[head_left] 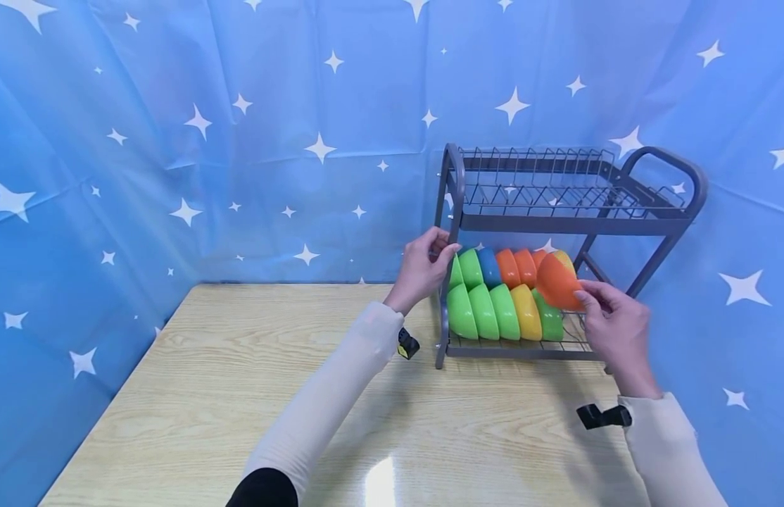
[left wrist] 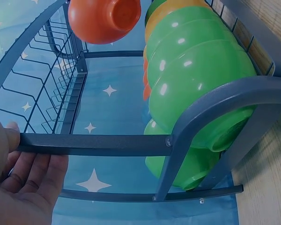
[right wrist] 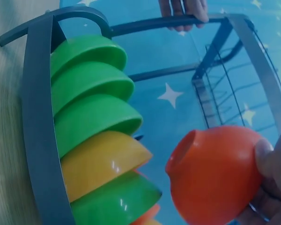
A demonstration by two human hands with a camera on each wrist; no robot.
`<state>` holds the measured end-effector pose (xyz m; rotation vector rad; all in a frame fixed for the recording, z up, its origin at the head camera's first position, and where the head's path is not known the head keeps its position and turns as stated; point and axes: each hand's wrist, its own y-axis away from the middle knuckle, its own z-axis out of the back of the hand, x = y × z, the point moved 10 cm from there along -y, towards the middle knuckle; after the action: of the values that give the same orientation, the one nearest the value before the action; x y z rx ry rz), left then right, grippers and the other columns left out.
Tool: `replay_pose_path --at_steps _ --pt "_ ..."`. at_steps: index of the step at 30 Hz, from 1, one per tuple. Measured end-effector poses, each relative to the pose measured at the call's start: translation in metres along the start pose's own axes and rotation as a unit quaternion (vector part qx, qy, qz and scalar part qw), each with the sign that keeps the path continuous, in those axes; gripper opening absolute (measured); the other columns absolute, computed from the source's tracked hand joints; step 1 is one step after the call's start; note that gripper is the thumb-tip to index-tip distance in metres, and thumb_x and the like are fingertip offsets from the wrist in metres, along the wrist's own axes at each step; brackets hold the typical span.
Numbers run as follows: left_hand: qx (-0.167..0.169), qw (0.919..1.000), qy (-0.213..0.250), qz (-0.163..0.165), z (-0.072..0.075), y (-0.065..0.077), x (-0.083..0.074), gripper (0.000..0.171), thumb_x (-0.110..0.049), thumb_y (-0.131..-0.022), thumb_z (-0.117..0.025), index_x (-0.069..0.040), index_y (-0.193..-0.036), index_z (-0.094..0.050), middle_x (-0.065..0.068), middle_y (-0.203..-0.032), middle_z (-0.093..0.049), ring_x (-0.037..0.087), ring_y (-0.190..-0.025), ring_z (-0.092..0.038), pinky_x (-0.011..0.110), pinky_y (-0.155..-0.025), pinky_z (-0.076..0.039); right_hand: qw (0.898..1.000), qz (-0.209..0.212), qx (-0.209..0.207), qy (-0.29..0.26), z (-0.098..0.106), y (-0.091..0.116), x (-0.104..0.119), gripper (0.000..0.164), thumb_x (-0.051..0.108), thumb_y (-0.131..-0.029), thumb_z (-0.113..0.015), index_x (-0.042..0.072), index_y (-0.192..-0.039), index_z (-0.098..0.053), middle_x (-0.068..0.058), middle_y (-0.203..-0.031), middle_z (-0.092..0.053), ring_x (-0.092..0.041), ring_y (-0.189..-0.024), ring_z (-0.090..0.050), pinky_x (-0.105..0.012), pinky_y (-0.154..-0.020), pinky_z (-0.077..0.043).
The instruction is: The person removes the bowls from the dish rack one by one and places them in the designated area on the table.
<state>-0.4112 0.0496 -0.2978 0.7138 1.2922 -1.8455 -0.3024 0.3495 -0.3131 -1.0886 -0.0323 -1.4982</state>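
Note:
An orange bowl (head_left: 559, 283) is pinched at its rim by my right hand (head_left: 616, 327), in front of the right end of the lower shelf. In the right wrist view the orange bowl (right wrist: 215, 173) is tilted on its side, apart from the row. My left hand (head_left: 424, 267) grips the left upright of a dark grey two-tier dish rack (head_left: 576, 224), thumb on one side and fingers on the other. Front-row bowls stand on edge: several green bowls (head_left: 462, 313) and a yellow bowl (head_left: 527, 311). Behind them are green, blue (head_left: 489, 267), orange and yellow bowls.
The rack's upper wire shelf (head_left: 538, 183) bears no dishes. The rack stands at the back right of a wooden table (head_left: 240, 380), close to a blue star-patterned curtain (head_left: 272, 141). Black wrist cameras (head_left: 407, 343) sit on both sleeves.

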Motion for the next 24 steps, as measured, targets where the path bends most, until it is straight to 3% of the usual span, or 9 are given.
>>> replay_pose_path --at_steps 9,13,19,24 --pt "-0.006 0.9999 0.001 -0.008 0.000 0.001 -0.001 0.018 -0.025 -0.103 -0.063 -0.008 -0.109 -0.064 0.004 -0.093 -0.067 0.010 -0.080 -0.061 0.019 -0.072 -0.056 0.990 0.140 -0.024 -0.009 -0.003 0.018 0.039 0.016 0.004 -0.092 -0.075 0.003 -0.108 -0.078 -0.018 -0.098 -0.078 0.025 -0.082 -0.046 -0.006 -0.064 -0.033" --pt "-0.008 0.9999 0.000 -0.013 0.000 0.002 -0.002 0.017 -0.023 -0.103 -0.063 -0.008 -0.110 -0.065 0.005 -0.094 -0.067 0.011 -0.081 -0.061 0.019 -0.073 -0.056 0.982 0.185 -0.020 -0.024 -0.005 0.026 0.052 0.019 -0.004 -0.088 -0.076 0.002 -0.106 -0.078 -0.017 -0.097 -0.077 0.015 -0.075 -0.045 -0.009 -0.061 -0.031" --pt "-0.013 0.9998 -0.004 -0.012 0.001 0.003 -0.001 0.018 -0.023 -0.103 -0.063 -0.008 -0.112 -0.066 0.005 -0.095 -0.069 0.010 -0.083 -0.062 0.019 -0.074 -0.056 0.972 0.232 0.001 -0.040 -0.011 0.036 0.069 0.020 -0.010 -0.086 -0.075 0.001 -0.103 -0.078 -0.013 -0.091 -0.076 0.004 -0.066 -0.043 -0.013 -0.053 -0.028" --pt "-0.009 1.0000 -0.001 -0.003 0.001 0.001 -0.001 0.019 -0.025 -0.102 -0.064 -0.008 -0.112 -0.066 0.005 -0.095 -0.069 0.010 -0.082 -0.062 0.020 -0.074 -0.056 0.968 0.248 0.013 -0.035 -0.013 0.042 0.077 0.023 -0.013 -0.084 -0.075 0.002 -0.102 -0.078 -0.009 -0.089 -0.076 0.009 -0.076 -0.049 -0.006 -0.062 -0.037"
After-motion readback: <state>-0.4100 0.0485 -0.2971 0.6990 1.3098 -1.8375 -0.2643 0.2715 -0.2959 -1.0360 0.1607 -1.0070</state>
